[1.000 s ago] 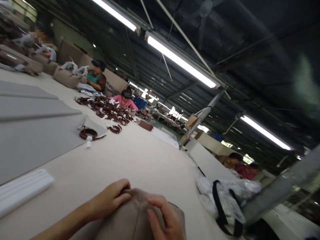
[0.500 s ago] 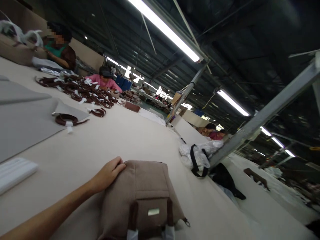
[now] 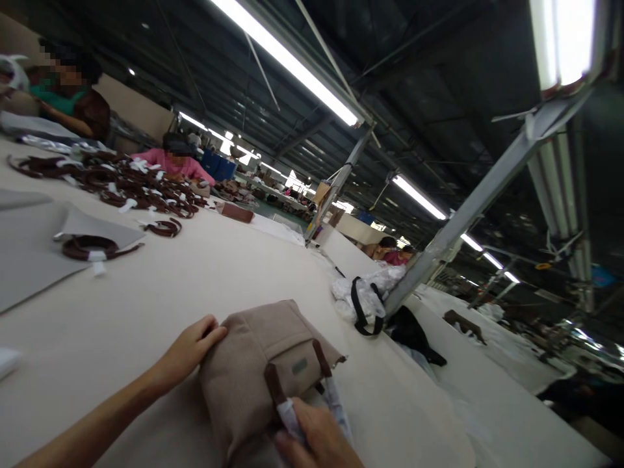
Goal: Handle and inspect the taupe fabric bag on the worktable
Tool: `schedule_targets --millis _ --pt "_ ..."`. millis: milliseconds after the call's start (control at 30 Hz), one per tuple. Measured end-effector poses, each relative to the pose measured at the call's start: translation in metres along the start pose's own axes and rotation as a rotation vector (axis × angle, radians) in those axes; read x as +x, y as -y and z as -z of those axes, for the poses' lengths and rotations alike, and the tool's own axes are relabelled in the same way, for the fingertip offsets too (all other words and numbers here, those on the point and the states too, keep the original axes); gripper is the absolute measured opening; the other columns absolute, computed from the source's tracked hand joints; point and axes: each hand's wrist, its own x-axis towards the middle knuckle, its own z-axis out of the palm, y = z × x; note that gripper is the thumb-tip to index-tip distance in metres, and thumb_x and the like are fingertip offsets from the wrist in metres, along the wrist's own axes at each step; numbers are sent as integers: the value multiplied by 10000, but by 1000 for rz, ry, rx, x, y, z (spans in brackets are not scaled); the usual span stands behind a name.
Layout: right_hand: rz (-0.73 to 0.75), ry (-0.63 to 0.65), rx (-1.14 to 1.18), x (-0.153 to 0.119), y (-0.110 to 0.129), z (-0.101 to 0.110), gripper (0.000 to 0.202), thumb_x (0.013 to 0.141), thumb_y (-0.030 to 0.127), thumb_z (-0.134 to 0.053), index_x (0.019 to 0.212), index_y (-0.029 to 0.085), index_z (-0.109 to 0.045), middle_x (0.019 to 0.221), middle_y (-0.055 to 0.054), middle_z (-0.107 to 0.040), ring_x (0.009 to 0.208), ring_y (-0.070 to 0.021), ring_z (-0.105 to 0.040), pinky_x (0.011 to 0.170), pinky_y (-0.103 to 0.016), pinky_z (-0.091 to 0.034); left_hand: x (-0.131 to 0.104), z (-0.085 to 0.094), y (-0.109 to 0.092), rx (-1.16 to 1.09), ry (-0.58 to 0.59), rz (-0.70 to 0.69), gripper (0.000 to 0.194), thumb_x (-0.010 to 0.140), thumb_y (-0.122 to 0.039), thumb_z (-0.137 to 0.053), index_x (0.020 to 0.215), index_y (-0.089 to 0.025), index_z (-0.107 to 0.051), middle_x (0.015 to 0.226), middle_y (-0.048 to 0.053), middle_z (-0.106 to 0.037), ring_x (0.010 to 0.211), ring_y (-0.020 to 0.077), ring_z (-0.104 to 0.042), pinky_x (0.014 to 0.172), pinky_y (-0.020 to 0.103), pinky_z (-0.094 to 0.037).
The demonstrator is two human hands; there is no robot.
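- left hand (image 3: pixel 188 351): fingers loosely open, tips resting on far edge of tan handbag (image 3: pixel 253 370)
- right hand (image 3: pixel 319 442): closed on wrapped handle (image 3: pixel 292 413); handbag lies between both hands on table (image 3: pixel 219 279)

Bare table (image 3: pixel 205 273) around bag (image 3: pixel 253 370); strap coils (image 3: pixel 90 247) far-left.

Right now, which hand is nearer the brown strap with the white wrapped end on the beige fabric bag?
Right. The right hand grips the brown strap at its white wrapped end. The left hand rests on the beige fabric bag at its far left edge, away from that strap.
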Motion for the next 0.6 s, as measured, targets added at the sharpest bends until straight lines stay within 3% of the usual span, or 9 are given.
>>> schedule_targets --millis 133,200,300,367,433,533,600 --pt "-33 169 -333 16 31 60 145 851 266 -741 978 199 -721 1010 -76 -770 967 -312 -724 737 -338 -488 6 8 8 73 57 -40 427 825 -666 -395 712 -254 -409 708 -17 -516 715 206 -504 648 332 -394" --pt "85 209 -489 29 52 97 93 853 186 -714 944 188 -734 965 -80 -779 933 -302 -736 672 -334 -438 8 10 9 122 28 -57 406 826 -644 -416 794 -244 -483 782 17 -604 764 236 -565 695 359 -439" --pt "236 293 -591 53 82 151 57 878 178 -717 835 142 -727 852 -74 -773 835 -228 -722 576 -290 -349 7 15 2 126 -31 -145 525 823 -642 -487 1123 -221 -582 1124 102 -694 1029 310 -630 904 429 -494" --pt "213 455 -519 71 100 177 263 892 145 -718 645 141 -625 578 19 -657 625 -129 -635 538 -229 -342 5 19 -8 91 4 -203 635 815 -689 -512 1243 -230 -615 1344 121 -645 1250 348 -569 1100 462 -433" --pt "146 614 -322 87 114 191 352 903 69 -668 588 160 -541 452 82 -530 491 -87 -544 528 -187 -379 0 26 -18 73 102 -199 666 822 -746 -477 1216 -254 -691 1411 94 -632 1356 366 -511 1214 464 -346" --pt "33 809 -3 112 130 190 287 925 37 -586 681 185 -551 460 89 -565 480 -122 -582 544 -217 -481 -9 34 -23 49 277 -153 692 874 -786 -383 1234 -297 -715 1376 47 -674 1349 363 -538 1222 450 -368" --pt "74 865 -16 128 141 184 280 924 50 -586 683 187 -545 462 74 -577 520 -143 -610 568 -239 -506 -15 39 -17 8 329 -137 734 862 -822 -384 1317 -322 -672 1439 24 -635 1394 363 -500 1241 451 -351"
